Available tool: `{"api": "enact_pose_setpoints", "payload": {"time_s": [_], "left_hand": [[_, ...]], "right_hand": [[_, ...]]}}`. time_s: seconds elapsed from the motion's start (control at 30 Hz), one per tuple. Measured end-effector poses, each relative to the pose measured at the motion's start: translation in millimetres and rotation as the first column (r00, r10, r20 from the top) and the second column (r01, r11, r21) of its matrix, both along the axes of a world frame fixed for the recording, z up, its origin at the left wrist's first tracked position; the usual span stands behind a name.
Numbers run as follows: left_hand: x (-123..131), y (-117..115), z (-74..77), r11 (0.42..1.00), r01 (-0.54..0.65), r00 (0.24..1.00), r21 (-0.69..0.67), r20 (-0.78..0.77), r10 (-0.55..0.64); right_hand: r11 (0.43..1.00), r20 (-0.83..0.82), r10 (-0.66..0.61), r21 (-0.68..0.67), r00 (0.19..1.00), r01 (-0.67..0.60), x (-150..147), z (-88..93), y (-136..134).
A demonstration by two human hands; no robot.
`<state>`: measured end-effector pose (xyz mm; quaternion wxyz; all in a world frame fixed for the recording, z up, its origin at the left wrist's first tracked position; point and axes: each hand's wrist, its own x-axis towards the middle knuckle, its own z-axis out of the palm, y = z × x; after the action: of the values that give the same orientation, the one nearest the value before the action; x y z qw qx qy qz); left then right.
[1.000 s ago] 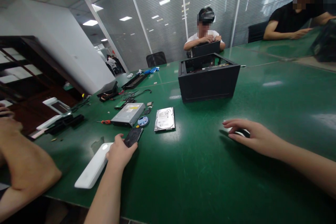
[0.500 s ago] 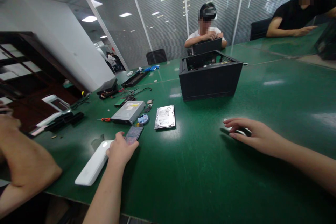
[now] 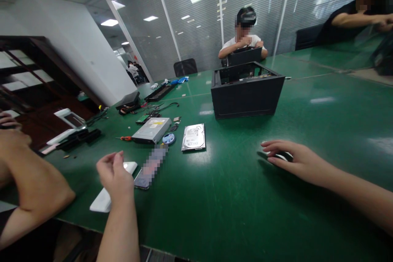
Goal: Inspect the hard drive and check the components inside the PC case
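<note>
My left hand is raised over a white slab-shaped device, its fingers curled and pinched together. What sits between the fingertips, if anything, cannot be made out. Just right of that hand lies a phone, partly pixelated, flat on the green table. My right hand rests on the tabletop at the right, fingers loosely bent and apart, holding nothing I can see. Between the hands lies a silver hard drive, with a small blue round object to its left.
A grey optical drive, an orange-handled screwdriver and a green circuit board lie on the left. A black computer case stands ahead. A person's bent arm leans in at left; two people sit across the table.
My left hand has come off the phone and moved left over the white device, its fingers now pinched. The right hand stays in place. The view has shifted slightly.
</note>
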<state>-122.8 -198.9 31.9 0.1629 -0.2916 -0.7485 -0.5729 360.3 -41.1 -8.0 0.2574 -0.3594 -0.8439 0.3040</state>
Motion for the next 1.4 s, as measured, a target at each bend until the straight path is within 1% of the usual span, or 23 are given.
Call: {"api": "enact_pose_setpoints", "payload": {"time_s": [0.07,0.17,0.27,0.37,0.43,0.47,0.5,0.53,0.57,0.63,0.7,0.77,0.8,0.83,0.87,0.9,1.0,1.07,1.13,1.2,1.27,1.33,1.4], "left_hand": [[-0.5,-1.3,-0.2,0.998,-0.015,1.0,0.067,-0.018,0.016],[-1.2,-0.1,-2.9,0.998,-0.01,1.0,0.064,-0.021,0.011],[-0.9,0.9,-5.0,0.997,0.031,0.999,0.069,-0.013,-0.03],[3.2,3.1,-3.0,0.994,0.065,0.998,0.092,-0.018,-0.064],[11.3,7.6,0.7,0.993,0.103,0.994,0.058,-0.042,-0.101],[18.1,11.1,3.0,0.991,0.134,0.989,0.014,-0.059,-0.133],[27.0,15.2,5.5,0.98,0.183,0.978,-0.077,-0.088,-0.19],[38.4,20.0,7.9,0.951,0.234,0.961,-0.201,-0.103,-0.258],[52.1,25.3,10.3,0.897,0.297,0.931,-0.327,-0.11,-0.348],[84.8,37.3,14.1,0.742,0.393,0.822,-0.544,-0.153,-0.548],[119.6,51.7,16.5,0.619,0.409,0.696,-0.67,-0.21,-0.687],[149.0,68.9,16.5,0.556,0.403,0.595,-0.727,-0.254,-0.763],[159.7,78.3,15.4,0.543,0.404,0.557,-0.736,-0.272,-0.784],[167.1,87.9,13.4,0.541,0.406,0.53,-0.737,-0.293,-0.796],[171.4,97.1,10.5,0.559,0.403,0.53,-0.725,-0.313,-0.788],[172.5,105.7,7.1,0.582,0.399,0.548,-0.709,-0.324,-0.771],[162.8,123.8,-4.6,0.596,0.393,0.565,-0.7,-0.328,-0.757],[151.3,129.2,-11.4,0.6,0.388,0.569,-0.7,-0.33,-0.753],[140.4,131.4,-16.9,0.606,0.365,0.595,-0.707,-0.324,-0.735],[132.5,132.9,-21.8,0.6,0.326,0.636,-0.731,-0.3,-0.711],[128.2,135.1,-26.3,0.575,0.309,0.651,-0.758,-0.273,-0.709],[127.0,138.1,-30.0,0.549,0.31,0.645,-0.777,-0.253,-0.722],[127.7,140.9,-32.4,0.528,0.303,0.642,-0.793,-0.24,-0.728]], "right_hand": [[1.0,0.003,0.0,0.006,1.0,0.0,0.5,-0.3,0.3],[1.0,0.008,0.005,0.007,1.0,-0.005,1.1,-1.7,1.1],[1.0,0.004,0.005,0.007,1.0,-0.005,1.1,-3.4,2.0],[1.0,0.0,0.008,0.008,1.0,-0.008,0.9,-4.1,2.3],[1.0,0.007,0.009,0.007,1.0,-0.009,1.0,-3.7,2.4],[1.0,0.01,0.009,0.006,1.0,-0.009,1.1,-3.2,2.5],[1.0,0.015,0.009,0.005,1.0,-0.009,1.3,-2.8,2.5],[1.0,0.02,0.009,0.003,1.0,-0.009,1.6,-2.3,2.6],[1.0,0.024,0.01,0.002,1.0,-0.01,1.8,-1.8,2.7],[1.0,0.033,0.01,0.002,0.999,-0.01,2.0,-1.0,2.9],[1.0,0.041,0.007,0.004,0.999,-0.007,1.7,-0.3,3.0],[1.0,0.045,0.001,0.004,0.999,-0.001,1.1,0.3,2.9],[1.0,0.046,-0.001,0.002,0.999,0.001,0.9,0.4,2.8],[1.0,0.045,-0.004,-0.001,0.999,0.004,1.0,0.2,2.9],[1.0,0.039,-0.008,-0.004,0.999,0.008,1.4,-0.2,3.1],[1.0,0.029,-0.012,-0.007,0.999,0.013,2.2,-1.1,3.4],[0.999,0.006,-0.03,-0.032,1.0,0.03,6.7,-5.9,5.8],[0.998,0.014,-0.045,-0.045,0.999,0.045,9.5,-9.8,7.6],[0.998,0.017,-0.067,-0.018,0.998,0.067,9.8,-12.4,8.7],[0.994,0.013,-0.096,0.049,0.995,0.095,6.0,-11.6,9.2],[0.983,0.022,-0.134,0.129,0.991,0.13,-2.3,-6.5,11.2],[0.96,0.04,-0.186,0.222,0.982,0.173,-14.2,3.7,17.3],[0.915,0.041,-0.229,0.35,0.973,0.201,-28.3,19.0,29.6]]}}
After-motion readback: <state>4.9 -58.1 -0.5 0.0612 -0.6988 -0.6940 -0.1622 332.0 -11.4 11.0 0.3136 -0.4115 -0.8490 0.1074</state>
